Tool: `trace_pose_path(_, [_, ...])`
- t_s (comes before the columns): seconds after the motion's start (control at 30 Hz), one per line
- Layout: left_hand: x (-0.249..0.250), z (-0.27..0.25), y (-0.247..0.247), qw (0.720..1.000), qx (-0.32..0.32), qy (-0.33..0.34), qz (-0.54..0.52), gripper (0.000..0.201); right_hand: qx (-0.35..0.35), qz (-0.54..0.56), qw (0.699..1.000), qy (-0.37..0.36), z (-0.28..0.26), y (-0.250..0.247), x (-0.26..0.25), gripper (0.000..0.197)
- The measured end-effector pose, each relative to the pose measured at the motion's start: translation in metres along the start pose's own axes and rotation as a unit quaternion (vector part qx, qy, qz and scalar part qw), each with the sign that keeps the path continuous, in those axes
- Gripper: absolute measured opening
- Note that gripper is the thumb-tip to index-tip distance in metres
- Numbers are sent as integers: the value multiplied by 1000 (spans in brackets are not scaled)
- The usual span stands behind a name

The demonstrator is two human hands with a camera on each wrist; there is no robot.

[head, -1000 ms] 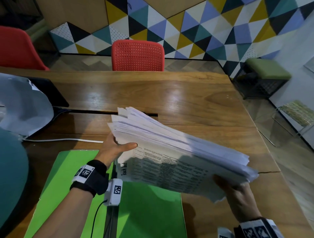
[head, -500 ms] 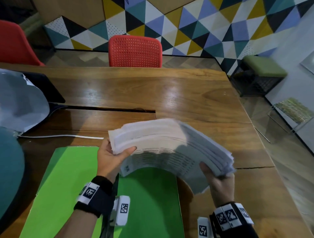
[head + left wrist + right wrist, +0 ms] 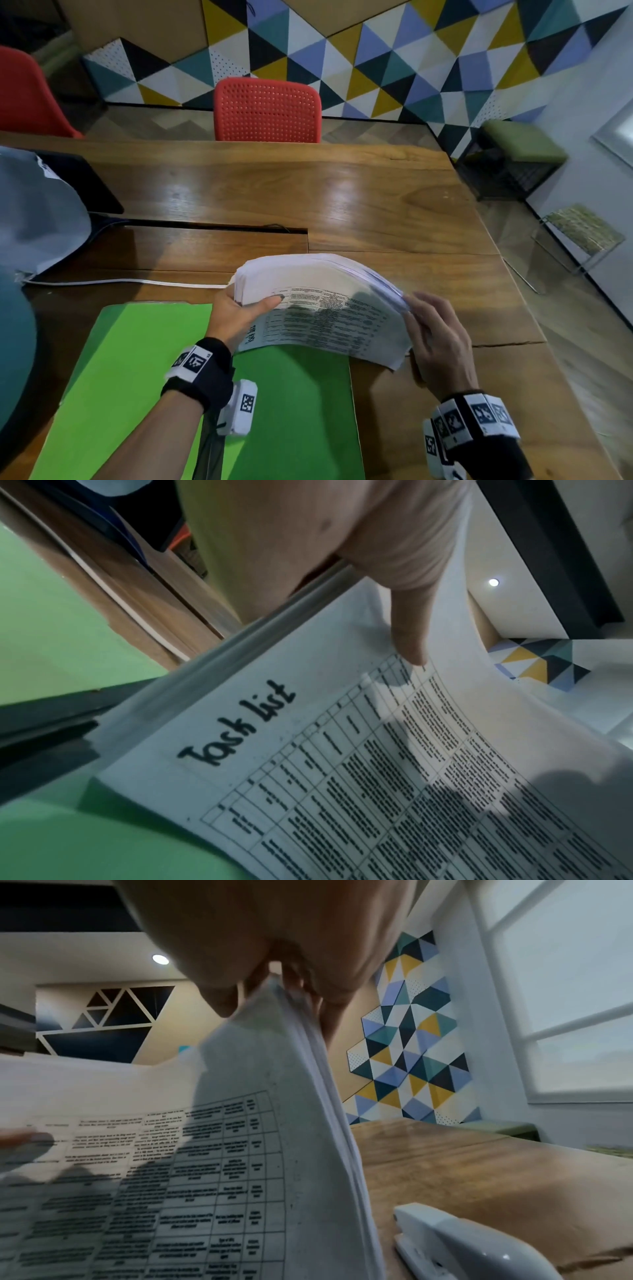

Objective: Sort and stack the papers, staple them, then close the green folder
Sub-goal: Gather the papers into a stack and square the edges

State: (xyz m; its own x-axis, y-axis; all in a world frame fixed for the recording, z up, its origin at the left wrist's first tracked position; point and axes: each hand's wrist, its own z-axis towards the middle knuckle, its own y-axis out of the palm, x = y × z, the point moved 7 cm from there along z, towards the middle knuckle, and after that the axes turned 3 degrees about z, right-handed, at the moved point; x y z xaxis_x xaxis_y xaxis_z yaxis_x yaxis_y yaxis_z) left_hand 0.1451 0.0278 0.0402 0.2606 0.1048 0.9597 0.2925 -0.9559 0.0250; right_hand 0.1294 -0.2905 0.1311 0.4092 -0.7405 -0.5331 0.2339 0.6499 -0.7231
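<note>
A thick stack of white papers (image 3: pixel 318 301) stands on its long edge, bowed, over the right half of the open green folder (image 3: pixel 144 370). Its front sheet (image 3: pixel 342 764) is a printed table headed "Task list". My left hand (image 3: pixel 239 311) grips the stack's left end, thumb on the front sheet. My right hand (image 3: pixel 431 339) holds the right end (image 3: pixel 308 1047), with fingers curled over the top edge and thumb in front. A white stapler (image 3: pixel 462 1242) lies on the table just right of the stack, seen only in the right wrist view.
The wooden table (image 3: pixel 359 205) stretches ahead and right. A grey cloth bag (image 3: pixel 37 212) and a dark flat object (image 3: pixel 85 181) lie at the far left, with a white cable (image 3: pixel 120 282) running behind the folder. Red chairs (image 3: pixel 267 109) stand behind the table.
The loose, fanned pile has been drawn together and tipped up onto its edge over the folder. Both hands came closer together and nearer to me.
</note>
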Motion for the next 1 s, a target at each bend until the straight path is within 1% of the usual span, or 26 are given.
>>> trace_pose_path(0.03, [-3,1,1,1000,1,-4,-2,31,6,-1,1000,13,-2,0,2,48])
trace_pose_path(0.07, [-6,2,1,1000,2,-7,-7,30,8,1,999,32,-3,0,6,60])
trace_pose_path(0.1, [-8,3,0,1000,2,-9,-13,31,5,17,998,63,-5,1,14,77])
trace_pose_path(0.13, [-8,3,0,1000,2,-12,-18,31,0,55,993,109,-8,2,25,96])
trace_pose_path(0.17, [-8,3,0,1000,-4,-14,-23,31,-6,110,981,163,-11,3,38,110])
trace_pose_path(0.2, [-8,2,-1,999,-13,-16,-26,31,-15,173,962,210,-13,7,50,114])
trace_pose_path(0.23, [-7,0,-2,999,-22,-16,-24,32,-27,230,944,237,-16,10,60,106])
trace_pose_path(0.27, [-7,-2,-4,999,-29,-17,-20,33,-35,262,934,240,-18,12,65,86])
trace_pose_path(0.33, [-7,-5,-13,999,-35,-7,-26,41,-38,244,946,211,-18,9,62,37])
trace_pose_path(0.37, [-7,-7,-18,999,-37,-1,-37,50,-32,255,946,198,-19,5,55,21])
trace_pose_path(0.4, [-7,-11,-22,998,-33,5,-55,58,-23,270,945,182,-18,-1,45,23])
trace_pose_path(0.43, [-5,-15,-27,996,-27,18,-79,60,-11,288,944,161,-18,-6,38,32])
trace_pose_path(0.47, [-2,-19,-31,993,-23,34,-107,60,5,318,935,156,-19,-13,33,40])
trace_pose_path(0.5, [-4,-23,-34,991,-20,43,-125,59,20,352,920,169,-24,-15,34,46])
trace_pose_path(0.53, [-7,-26,-34,990,-21,41,-130,61,17,377,907,185,-30,-11,34,49])
trace_pose_path(0.6, [-16,-32,-30,992,-21,38,-120,76,-32,397,889,226,-49,11,38,60])
trace_pose_path(0.63, [-19,-35,-22,994,-29,28,-97,74,-46,406,878,251,-58,25,41,59])
trace_pose_path(0.67, [-23,-37,-12,995,-38,10,-88,61,-44,417,866,272,-65,35,44,54])
trace_pose_path(0.73, [-19,-42,11,994,-62,3,-94,24,-12,431,861,268,-68,45,40,42])
trace_pose_path(0.77, [-16,-44,17,995,-55,9,-84,16,-3,445,859,253,-65,45,34,42])
trace_pose_path(0.83, [-10,-44,17,996,-29,25,-81,13,15,460,852,249,-62,36,31,43])
trace_pose_path(0.87, [-8,-43,10,996,-11,37,-79,17,23,456,853,253,-62,29,31,44])
trace_pose_path(0.93, [-13,-40,-8,995,19,52,-82,35,21,434,865,249,-66,18,34,45])
trace_pose_path(1.0, [-20,-36,-14,997,27,35,-70,56,12,394,883,255,-70,18,41,39])
